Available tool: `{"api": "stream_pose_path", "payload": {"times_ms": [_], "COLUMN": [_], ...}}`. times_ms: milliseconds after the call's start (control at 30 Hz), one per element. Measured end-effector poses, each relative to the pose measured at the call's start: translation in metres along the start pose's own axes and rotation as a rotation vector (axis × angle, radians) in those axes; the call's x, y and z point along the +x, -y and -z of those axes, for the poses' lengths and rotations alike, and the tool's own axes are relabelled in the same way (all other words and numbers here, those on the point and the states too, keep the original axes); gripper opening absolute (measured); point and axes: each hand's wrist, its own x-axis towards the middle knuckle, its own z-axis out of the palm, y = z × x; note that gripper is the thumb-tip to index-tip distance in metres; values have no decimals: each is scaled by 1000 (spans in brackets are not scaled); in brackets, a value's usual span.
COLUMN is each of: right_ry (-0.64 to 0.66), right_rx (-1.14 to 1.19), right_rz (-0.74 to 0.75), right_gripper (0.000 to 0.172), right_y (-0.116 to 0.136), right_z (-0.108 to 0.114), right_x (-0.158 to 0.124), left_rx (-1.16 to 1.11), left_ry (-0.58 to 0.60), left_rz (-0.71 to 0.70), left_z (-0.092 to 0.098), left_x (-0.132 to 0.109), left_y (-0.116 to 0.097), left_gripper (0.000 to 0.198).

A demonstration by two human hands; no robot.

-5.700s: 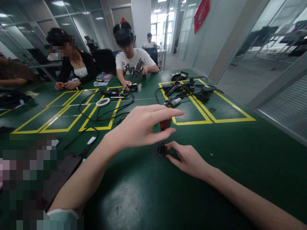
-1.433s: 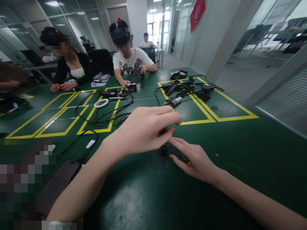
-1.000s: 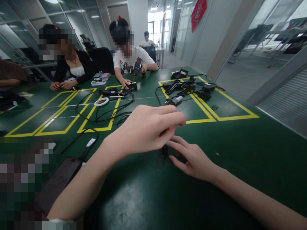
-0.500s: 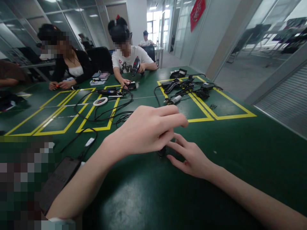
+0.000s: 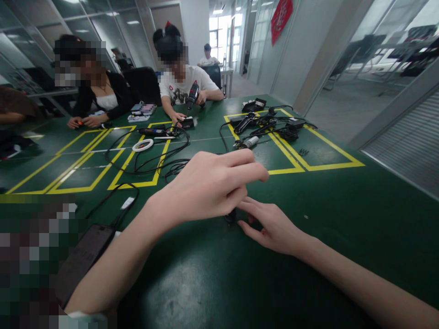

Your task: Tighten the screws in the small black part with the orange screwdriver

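My left hand (image 5: 216, 185) is curled over the top of a small dark object (image 5: 230, 216) that stands on the green table (image 5: 192, 278). Its thumb and fingers are closed around it, and most of the object is hidden beneath them, so its kind does not show. Just to the right, my right hand (image 5: 270, 226) rests low by the table with thumb and fingers apart. The right thumb tip points toward the object's lower side, a small gap away. Where the right index finger ends, behind the left fingers, is hard to make out.
Across the table lie a white tape ring (image 5: 142, 145), black cables (image 5: 174, 169), a dark clamp-like tool (image 5: 246, 122) and yellow tape outlines (image 5: 284, 172). A black power adapter (image 5: 84, 258) sits at lower left. Opposite, a person (image 5: 188, 80) holds a drill (image 5: 192, 95); another sits left.
My right hand's fingers have shifted slightly, the upper ones lowering and drawing closer behind my left fingers. My left hand stays over the dark object.
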Motion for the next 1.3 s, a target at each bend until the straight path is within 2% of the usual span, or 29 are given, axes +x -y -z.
{"api": "stream_pose_path", "payload": {"times_ms": [100,267,367,600,733,900,1133,1300], "right_ry": [15,-38,-74,-97,-74,-62,-69,-43], "right_rx": [25,75,54,33,48,40,69,33], "right_rz": [-19,-36,-46,-69,-67,-77,-67,-77], "right_gripper": [46,32,34,32,30,37,30,37], "right_y": [-1,-5,-4,-1,-1,-1,-4,-8], "right_z": [-3,-13,-14,-13,-10,-10,-11,-9], "right_x": [0,0,2,4,6,6,6,6], "left_rx": [-2,-27,-26,-91,-100,-124,-143,-192], "left_ry": [-9,17,15,37,30,24,42,8], "left_rz": [12,-10,-1,38,16,28,47,45], "left_z": [0,0,0,4,4,2,5,4], "left_x": [0,1,2,2,3,2,2,2], "left_y": [-2,-2,-1,-2,0,5,5,8], "left_gripper": [29,31,32,15,17,20,18,19]}}
